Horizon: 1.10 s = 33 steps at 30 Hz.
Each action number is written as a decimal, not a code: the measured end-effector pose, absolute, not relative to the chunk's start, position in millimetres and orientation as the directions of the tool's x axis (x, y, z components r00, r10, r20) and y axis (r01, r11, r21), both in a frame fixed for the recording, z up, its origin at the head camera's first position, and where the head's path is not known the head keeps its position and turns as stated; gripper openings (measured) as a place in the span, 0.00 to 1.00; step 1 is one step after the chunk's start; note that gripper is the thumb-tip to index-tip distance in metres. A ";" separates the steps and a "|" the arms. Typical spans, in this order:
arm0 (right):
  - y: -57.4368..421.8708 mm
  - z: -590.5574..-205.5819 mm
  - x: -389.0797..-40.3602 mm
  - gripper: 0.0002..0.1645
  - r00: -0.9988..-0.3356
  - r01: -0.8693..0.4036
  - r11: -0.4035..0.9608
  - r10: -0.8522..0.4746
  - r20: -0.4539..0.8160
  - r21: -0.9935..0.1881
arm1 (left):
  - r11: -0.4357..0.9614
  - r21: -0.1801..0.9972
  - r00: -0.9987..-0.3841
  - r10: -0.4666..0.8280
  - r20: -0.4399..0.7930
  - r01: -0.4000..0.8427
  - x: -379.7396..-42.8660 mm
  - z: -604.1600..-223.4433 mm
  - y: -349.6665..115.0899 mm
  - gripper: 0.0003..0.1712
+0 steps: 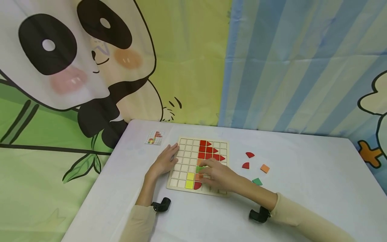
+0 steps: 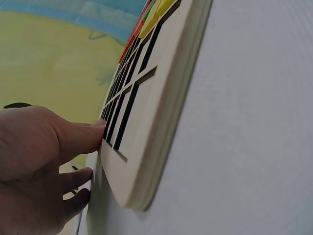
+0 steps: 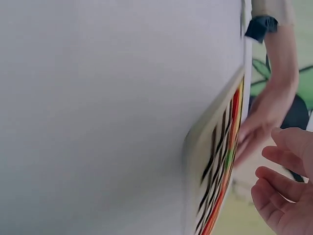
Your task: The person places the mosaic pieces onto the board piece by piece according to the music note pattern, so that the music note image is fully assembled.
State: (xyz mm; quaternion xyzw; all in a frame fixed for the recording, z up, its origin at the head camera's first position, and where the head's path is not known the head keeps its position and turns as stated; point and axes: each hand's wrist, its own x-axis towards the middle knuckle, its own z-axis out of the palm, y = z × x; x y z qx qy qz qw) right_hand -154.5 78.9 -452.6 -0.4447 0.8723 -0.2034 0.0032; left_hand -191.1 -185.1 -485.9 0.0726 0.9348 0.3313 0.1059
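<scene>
A wooden grid board (image 1: 182, 160) lies on the table with coloured tiles set in its cells. Red squares and triangles (image 1: 209, 156) form rows at its far side; yellow squares (image 1: 189, 184) and a red quarter-circle (image 1: 197, 185) sit near the front. My left hand (image 1: 164, 162) rests at the board's left edge, its thumb touching the rim in the left wrist view, fingers extended. Over the board's right half is my right hand (image 1: 220, 174), fingers loosely bent and covering some cells. In the right wrist view, the right hand (image 3: 288, 183) shows no tile between thumb and fingers.
Right of the board lie loose tiles: two red quarter-circles (image 1: 249, 155), an orange square (image 1: 264, 168) and a green piece (image 1: 257, 181) near the right forearm. A small pattern card (image 1: 155, 138) lies at the far left of the white table (image 1: 302, 188). Printed curtains hang behind.
</scene>
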 end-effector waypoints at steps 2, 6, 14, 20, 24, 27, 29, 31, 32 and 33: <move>99.2 -452.2 -155.3 0.14 -0.637 -0.749 0.550 -0.751 0.174 -0.368 | 0.769 0.636 -0.966 0.208 -0.150 0.067 -191.0 -486.1 -185.1 0.33; 143.2 -455.9 -160.9 0.17 -0.724 -0.677 0.635 -0.665 0.184 -0.372 | 0.773 0.632 -0.965 0.205 -0.163 0.058 -191.0 -486.3 -186.7 0.33; 210.4 -466.5 -170.0 0.17 -0.840 -0.543 0.762 -0.495 0.223 -0.354 | 0.776 0.628 -0.964 0.205 -0.167 0.056 -191.5 -487.7 -189.0 0.33; 232.0 -465.9 -181.2 0.17 -0.879 -0.475 0.782 -0.439 0.183 -0.404 | 0.770 0.636 -0.964 0.202 -0.170 0.049 -190.2 -486.6 -186.0 0.33; 236.7 -469.3 -194.2 0.19 -0.903 -0.419 0.786 -0.412 0.120 -0.454 | 0.765 0.642 -0.965 0.202 -0.168 0.049 -189.2 -486.7 -185.1 0.33; 236.0 -473.1 -202.2 0.21 -0.916 -0.381 0.798 -0.396 0.072 -0.467 | 0.764 0.643 -0.965 0.205 -0.163 0.053 -189.5 -487.3 -185.0 0.33; 234.1 -475.0 -206.0 0.21 -0.920 -0.364 0.811 -0.388 0.044 -0.458 | 0.765 0.642 -0.965 0.202 -0.168 0.048 -189.8 -487.2 -184.9 0.33; 231.5 -476.0 -208.7 0.20 -0.924 -0.355 0.826 -0.382 0.027 -0.437 | 0.767 0.640 -0.965 0.201 -0.167 0.049 -190.1 -486.8 -184.8 0.33; 230.1 -476.2 -209.6 0.20 -0.925 -0.352 0.834 -0.380 0.021 -0.425 | 0.767 0.639 -0.966 0.203 -0.163 0.053 -190.1 -486.6 -184.9 0.33; 228.8 -476.2 -210.4 0.19 -0.926 -0.349 0.839 -0.377 0.018 -0.416 | 0.768 0.639 -0.966 0.201 -0.164 0.052 -190.2 -486.5 -185.0 0.33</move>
